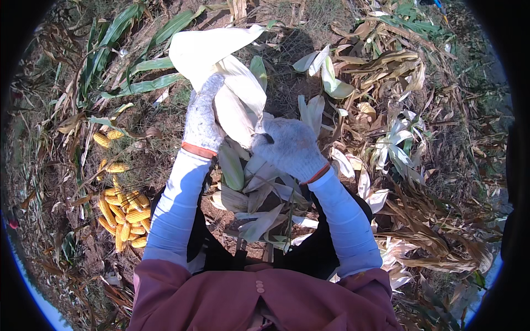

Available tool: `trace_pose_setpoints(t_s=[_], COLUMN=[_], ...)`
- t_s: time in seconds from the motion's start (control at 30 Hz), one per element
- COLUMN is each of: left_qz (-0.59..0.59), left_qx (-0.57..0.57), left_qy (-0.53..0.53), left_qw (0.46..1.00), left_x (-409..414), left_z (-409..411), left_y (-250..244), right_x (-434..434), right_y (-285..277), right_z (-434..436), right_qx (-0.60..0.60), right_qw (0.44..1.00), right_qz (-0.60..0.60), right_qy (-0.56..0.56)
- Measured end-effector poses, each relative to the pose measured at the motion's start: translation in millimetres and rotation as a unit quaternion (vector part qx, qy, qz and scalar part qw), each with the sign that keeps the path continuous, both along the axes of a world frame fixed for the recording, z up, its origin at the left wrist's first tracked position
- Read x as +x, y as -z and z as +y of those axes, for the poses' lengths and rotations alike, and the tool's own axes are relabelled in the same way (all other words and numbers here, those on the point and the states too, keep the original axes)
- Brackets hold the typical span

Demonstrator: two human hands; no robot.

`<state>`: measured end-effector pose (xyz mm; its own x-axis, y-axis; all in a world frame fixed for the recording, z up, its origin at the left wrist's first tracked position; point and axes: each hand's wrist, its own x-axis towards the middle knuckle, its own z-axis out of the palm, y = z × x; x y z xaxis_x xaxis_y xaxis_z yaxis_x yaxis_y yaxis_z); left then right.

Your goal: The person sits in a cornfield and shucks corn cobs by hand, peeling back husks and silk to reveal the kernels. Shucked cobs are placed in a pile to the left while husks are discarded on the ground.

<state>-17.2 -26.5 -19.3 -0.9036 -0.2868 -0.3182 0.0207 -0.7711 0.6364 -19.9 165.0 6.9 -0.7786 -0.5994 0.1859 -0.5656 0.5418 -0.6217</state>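
Note:
My left hand (203, 113), in a whitish knit glove with an orange cuff, grips an ear of corn (237, 111) wrapped in pale husk. A broad husk leaf (207, 47) spreads out past its fingers, bright in the sun. At the ear's lower end, my right hand (287, 142), gloved alike, is closed on the husk. A small dark patch (268, 138) shows at its thumb side; I cannot tell what it is. No kernels show on the held ear. Below the hands, a greenish corn husk (232, 167) lies among loose pale husks (263, 219) between my legs.
Husked yellow corn ears (126, 215) are heaped on the ground to my left, with a few more ears (109, 138) farther up. Dry stalks and leaves (430, 223) cover the right side. Discarded husks (395, 142) lie there too. Green corn leaves (145, 66) stretch across the upper left.

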Motion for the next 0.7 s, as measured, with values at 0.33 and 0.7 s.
trace_pose_setpoints(t_s=[0.33,0.7], left_qz=[0.010,0.004], left_qx=[0.043,-0.017], left_qy=[-0.006,-0.024], left_qw=[0.999,1.000], left_x=[0.1,3.3], left_z=[1.0,-6.0], left_y=[-12.0,-4.0], right_x=[-12.2,-9.3], right_y=[0.2,-0.8], right_z=[-0.2,-4.8], right_qx=[-0.065,-0.074], right_qw=[0.962,0.952], right_qz=[-0.263,-0.296], right_qy=[0.011,-0.003])
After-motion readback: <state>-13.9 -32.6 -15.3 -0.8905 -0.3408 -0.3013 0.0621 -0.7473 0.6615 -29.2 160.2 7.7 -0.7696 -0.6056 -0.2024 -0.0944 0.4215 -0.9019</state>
